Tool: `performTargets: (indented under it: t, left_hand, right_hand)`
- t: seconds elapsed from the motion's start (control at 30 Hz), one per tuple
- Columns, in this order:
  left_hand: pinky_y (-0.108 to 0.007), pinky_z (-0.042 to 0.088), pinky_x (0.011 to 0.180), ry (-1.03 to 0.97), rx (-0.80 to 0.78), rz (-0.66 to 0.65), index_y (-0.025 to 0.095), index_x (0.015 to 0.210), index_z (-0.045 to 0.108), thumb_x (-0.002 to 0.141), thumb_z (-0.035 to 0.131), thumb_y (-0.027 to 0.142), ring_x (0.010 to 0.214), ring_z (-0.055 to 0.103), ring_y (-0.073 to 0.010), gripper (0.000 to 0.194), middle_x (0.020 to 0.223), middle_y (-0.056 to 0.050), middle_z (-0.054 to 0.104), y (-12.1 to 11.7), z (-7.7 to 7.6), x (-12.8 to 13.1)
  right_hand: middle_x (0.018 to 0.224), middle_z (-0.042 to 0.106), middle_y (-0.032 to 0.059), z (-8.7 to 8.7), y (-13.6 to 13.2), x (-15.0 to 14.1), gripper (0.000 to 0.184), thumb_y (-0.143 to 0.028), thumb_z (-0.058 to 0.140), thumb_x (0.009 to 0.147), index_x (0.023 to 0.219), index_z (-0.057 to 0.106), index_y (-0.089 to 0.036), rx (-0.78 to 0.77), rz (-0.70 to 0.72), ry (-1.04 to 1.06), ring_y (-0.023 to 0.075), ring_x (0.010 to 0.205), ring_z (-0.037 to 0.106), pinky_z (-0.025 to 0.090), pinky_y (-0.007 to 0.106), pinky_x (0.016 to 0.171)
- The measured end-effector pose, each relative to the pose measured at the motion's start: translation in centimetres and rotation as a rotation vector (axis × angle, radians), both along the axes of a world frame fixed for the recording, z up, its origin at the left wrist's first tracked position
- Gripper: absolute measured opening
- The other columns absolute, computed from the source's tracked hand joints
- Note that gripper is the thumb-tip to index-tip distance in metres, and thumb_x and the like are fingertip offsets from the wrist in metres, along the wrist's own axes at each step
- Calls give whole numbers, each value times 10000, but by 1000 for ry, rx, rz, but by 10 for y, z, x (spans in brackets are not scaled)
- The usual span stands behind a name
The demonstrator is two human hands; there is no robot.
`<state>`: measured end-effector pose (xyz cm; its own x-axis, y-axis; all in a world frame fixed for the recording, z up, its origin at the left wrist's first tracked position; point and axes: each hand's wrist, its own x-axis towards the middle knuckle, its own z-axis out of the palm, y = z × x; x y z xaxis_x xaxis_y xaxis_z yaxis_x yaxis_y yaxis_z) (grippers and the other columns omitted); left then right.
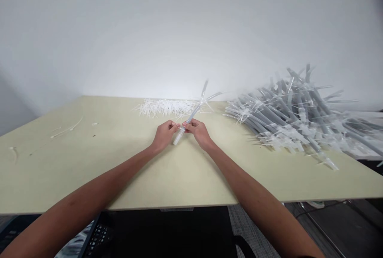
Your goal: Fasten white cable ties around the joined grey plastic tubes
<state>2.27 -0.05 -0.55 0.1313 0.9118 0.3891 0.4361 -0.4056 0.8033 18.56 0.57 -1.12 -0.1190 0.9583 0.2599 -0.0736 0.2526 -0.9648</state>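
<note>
My left hand [165, 135] and my right hand [199, 131] meet above the beige tabletop [119, 170], their fingertips pinching a clear plastic tube [193, 114]. The tube slants from the lower left up to the far right, and its upper end seems to fork into a second thin branch. Whatever lies right between my fingers is hidden by them. Just beyond my hands lies a heap of thin white cable ties [166, 107]. To the right rises a large tangled pile of grey tubes [287, 118] with clear and white plastic parts attached.
A few loose white cable ties [67, 129] lie on the left of the tabletop. A white wall stands behind the table. Below the near table edge, a black keyboard [98, 234] and a carpeted floor show.
</note>
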Motion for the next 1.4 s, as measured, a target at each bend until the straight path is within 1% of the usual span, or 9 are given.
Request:
performTargets:
  t: [0.17, 0.37, 0.5, 0.6, 0.77, 0.9, 1.03, 1.17, 1.4]
  left_hand:
    - [-300, 385, 703, 119, 190, 61, 186, 709, 546, 860, 459, 397, 722, 541, -171, 273, 740, -27, 601, -8, 3, 1]
    - [-367, 366, 832, 216, 377, 21, 185, 687, 551, 877, 462, 373, 786, 515, -203, 281, 737, -59, 568, -12, 3, 2]
    - [-369, 398, 822, 183, 453, 2, 181, 747, 574, 898, 440, 358, 792, 538, -201, 268, 766, -65, 590, -20, 9, 6]
    - [-349, 434, 846, 100, 520, -8, 180, 1035, 561, 939, 353, 323, 936, 562, -196, 270, 1006, -95, 613, -33, 16, 9]
    - [-438, 381, 1016, 96, 756, -274, 179, 1375, 335, 911, 394, 365, 1247, 431, -259, 503, 1359, -138, 463, -48, 21, 10]
    - [-507, 322, 1066, 157, 889, -439, 151, 1468, 91, 888, 444, 388, 1359, 271, -320, 719, 1489, -183, 250, -49, 20, 12]
    - [-533, 304, 1074, 192, 920, -478, 121, 1470, 62, 898, 404, 430, 1376, 214, -345, 735, 1508, -194, 180, -49, 21, 14]
    - [-517, 319, 1065, 186, 928, -471, 150, 1459, 119, 898, 413, 424, 1364, 258, -325, 690, 1489, -184, 243, -46, 20, 12]
    - [-391, 406, 962, 165, 509, -170, 188, 1180, 465, 885, 481, 379, 1119, 523, -222, 352, 1170, -103, 584, -31, 11, 4]
  right_hand:
    - [1054, 604, 67, -4, 2, -5, 279, -328, 530, 884, 1086, 570, -140, -52, -47, -34, 163, 881, 605, 518, 358, 757]
    - [1112, 585, 77, -4, 2, -13, 313, -328, 528, 885, 1139, 546, -147, -96, -84, 31, 180, 931, 598, 514, 381, 781]
    - [879, 629, 46, 8, -5, -9, 233, -355, 617, 815, 873, 630, -130, -92, -41, 141, 151, 797, 595, 506, 340, 761]
    - [822, 630, 33, 25, -12, -1, 237, -401, 669, 749, 795, 659, -169, -74, 34, 253, 156, 802, 587, 488, 327, 807]
    - [819, 631, 23, 46, -21, 9, 277, -439, 666, 741, 894, 678, -209, -79, 95, 396, 144, 786, 581, 490, 288, 784]
    - [786, 629, 11, 51, -26, 8, 303, -474, 681, 713, 889, 676, -228, -112, 132, 450, 142, 768, 585, 499, 269, 758]
    - [794, 628, 31, 54, -30, 5, 297, -475, 680, 709, 853, 678, -215, -129, 145, 442, 157, 772, 582, 508, 278, 737]
    - [790, 620, 29, 54, -32, 6, 298, -477, 637, 747, 871, 680, -209, -109, 109, 399, 146, 753, 576, 502, 271, 717]
    - [896, 596, 29, 39, -22, 10, 245, -390, 654, 746, 896, 657, -197, 12, -65, 193, 140, 806, 567, 511, 260, 657]
